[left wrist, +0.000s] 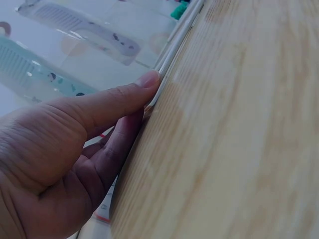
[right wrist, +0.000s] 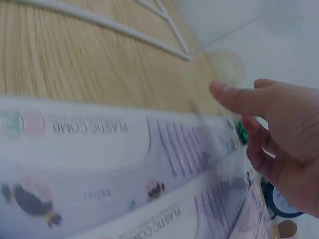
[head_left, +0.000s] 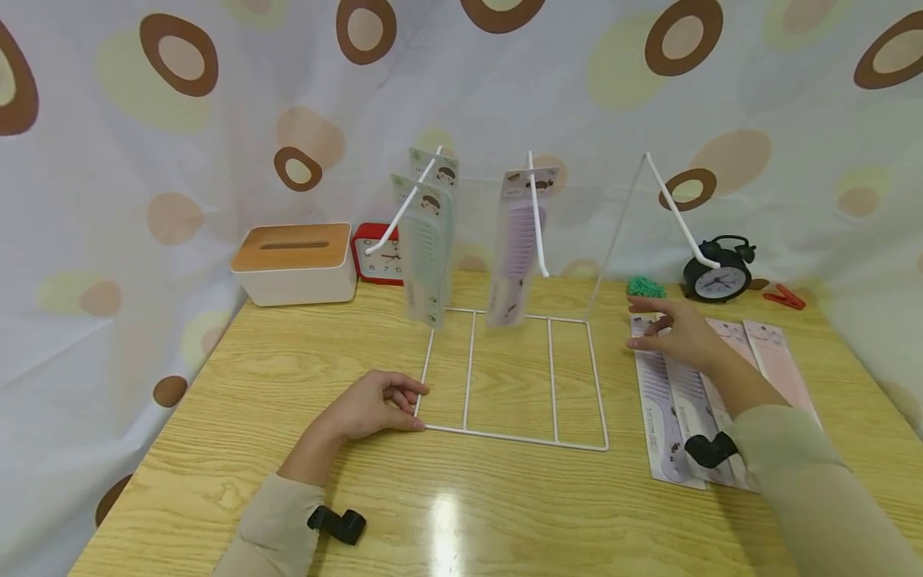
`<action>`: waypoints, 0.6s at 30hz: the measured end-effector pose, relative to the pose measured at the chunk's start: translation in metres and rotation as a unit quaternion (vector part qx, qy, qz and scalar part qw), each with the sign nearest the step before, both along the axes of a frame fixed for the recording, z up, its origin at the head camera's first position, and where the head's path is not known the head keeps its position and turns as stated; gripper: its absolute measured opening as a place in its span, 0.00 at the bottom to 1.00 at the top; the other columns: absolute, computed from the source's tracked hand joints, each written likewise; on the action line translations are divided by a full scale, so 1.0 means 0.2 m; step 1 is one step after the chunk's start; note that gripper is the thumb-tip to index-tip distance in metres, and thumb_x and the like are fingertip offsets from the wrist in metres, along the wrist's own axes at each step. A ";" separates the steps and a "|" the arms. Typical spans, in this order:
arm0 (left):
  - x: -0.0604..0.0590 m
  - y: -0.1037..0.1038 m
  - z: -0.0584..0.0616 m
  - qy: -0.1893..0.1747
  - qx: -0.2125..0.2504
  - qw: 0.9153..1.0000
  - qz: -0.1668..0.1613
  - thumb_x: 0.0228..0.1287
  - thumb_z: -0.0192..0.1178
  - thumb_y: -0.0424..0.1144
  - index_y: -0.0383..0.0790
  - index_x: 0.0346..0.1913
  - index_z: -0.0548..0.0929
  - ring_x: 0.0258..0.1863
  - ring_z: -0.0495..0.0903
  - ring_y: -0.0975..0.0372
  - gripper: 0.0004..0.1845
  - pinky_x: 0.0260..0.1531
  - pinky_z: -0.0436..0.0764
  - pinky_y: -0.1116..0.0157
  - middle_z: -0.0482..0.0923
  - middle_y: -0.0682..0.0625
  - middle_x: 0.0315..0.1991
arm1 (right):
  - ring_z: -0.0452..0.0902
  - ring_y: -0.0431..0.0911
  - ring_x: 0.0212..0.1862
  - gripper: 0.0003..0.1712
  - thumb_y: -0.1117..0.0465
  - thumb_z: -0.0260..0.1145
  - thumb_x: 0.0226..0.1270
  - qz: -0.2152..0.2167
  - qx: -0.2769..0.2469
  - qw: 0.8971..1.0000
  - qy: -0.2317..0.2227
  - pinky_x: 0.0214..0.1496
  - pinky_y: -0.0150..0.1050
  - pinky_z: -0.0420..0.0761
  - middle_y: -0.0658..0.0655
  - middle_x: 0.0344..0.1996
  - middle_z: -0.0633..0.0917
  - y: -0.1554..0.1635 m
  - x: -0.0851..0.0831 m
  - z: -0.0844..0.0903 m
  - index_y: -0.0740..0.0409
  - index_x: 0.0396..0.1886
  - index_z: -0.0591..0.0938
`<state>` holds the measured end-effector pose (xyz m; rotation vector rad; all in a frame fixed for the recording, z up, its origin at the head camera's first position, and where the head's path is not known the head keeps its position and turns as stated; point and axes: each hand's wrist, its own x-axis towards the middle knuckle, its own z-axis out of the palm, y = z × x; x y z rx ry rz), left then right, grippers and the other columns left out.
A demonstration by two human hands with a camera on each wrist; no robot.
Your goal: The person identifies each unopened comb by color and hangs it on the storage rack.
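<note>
A white wire rack (head_left: 505, 437) stands on the wooden table, its flat base frame toward me. My left hand (head_left: 411, 405) grips the base's front left corner; in the left wrist view the thumb (left wrist: 114, 102) lies along the wire (left wrist: 174, 45) with the fingers curled beneath. Green packaged combs (head_left: 427, 256) hang from the left hook and a purple packaged comb (head_left: 517, 256) from the middle hook. The right hook (head_left: 678, 212) is bare. My right hand (head_left: 638, 324) hovers with its fingers loosely extended over the far end of several comb packs (head_left: 667, 417) lying flat; whether it touches them is unclear.
A tissue box with a wooden lid (head_left: 296, 263) and a red clock (head_left: 378, 256) stand at the back left. A black alarm clock (head_left: 717, 276), a green item (head_left: 645, 286) and a red clip (head_left: 784, 298) sit at the back right. A patterned curtain surrounds the table.
</note>
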<state>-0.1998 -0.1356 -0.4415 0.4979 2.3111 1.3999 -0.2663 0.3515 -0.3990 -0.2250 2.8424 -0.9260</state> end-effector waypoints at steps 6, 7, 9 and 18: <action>0.00 0.00 0.00 -0.006 0.005 1.000 0.003 0.52 0.77 0.35 0.35 0.55 0.84 0.37 0.79 0.60 0.25 0.41 0.79 0.68 0.80 0.46 0.39 | 0.74 0.51 0.39 0.54 0.47 0.78 0.56 0.017 0.104 0.994 -0.013 0.38 0.41 0.73 0.70 0.65 0.71 0.10 -0.03 -0.04 0.59 0.77 0.62; 0.00 0.00 0.00 -0.006 0.004 1.000 0.004 0.52 0.77 0.35 0.35 0.55 0.84 0.37 0.79 0.60 0.25 0.41 0.79 0.68 0.80 0.46 0.39 | 0.75 0.51 0.39 0.55 0.45 0.77 0.56 0.024 0.113 0.993 -0.012 0.38 0.41 0.74 0.71 0.66 0.70 0.11 -0.03 -0.04 0.60 0.77 0.61; 0.00 0.00 0.00 -0.006 0.002 1.000 0.003 0.52 0.77 0.35 0.36 0.55 0.84 0.37 0.79 0.60 0.25 0.41 0.79 0.68 0.80 0.46 0.39 | 0.76 0.51 0.40 0.58 0.40 0.77 0.55 0.030 0.124 0.992 -0.017 0.40 0.42 0.75 0.72 0.68 0.69 0.13 -0.04 -0.05 0.60 0.77 0.60; 0.00 0.00 -0.01 -0.005 -0.003 1.000 0.006 0.52 0.77 0.36 0.36 0.55 0.84 0.37 0.79 0.60 0.25 0.41 0.79 0.68 0.80 0.46 0.39 | 0.69 0.57 0.52 0.46 0.46 0.76 0.59 -0.028 0.050 0.998 0.013 0.48 0.47 0.70 0.64 0.59 0.77 0.07 -0.05 -0.09 0.56 0.73 0.69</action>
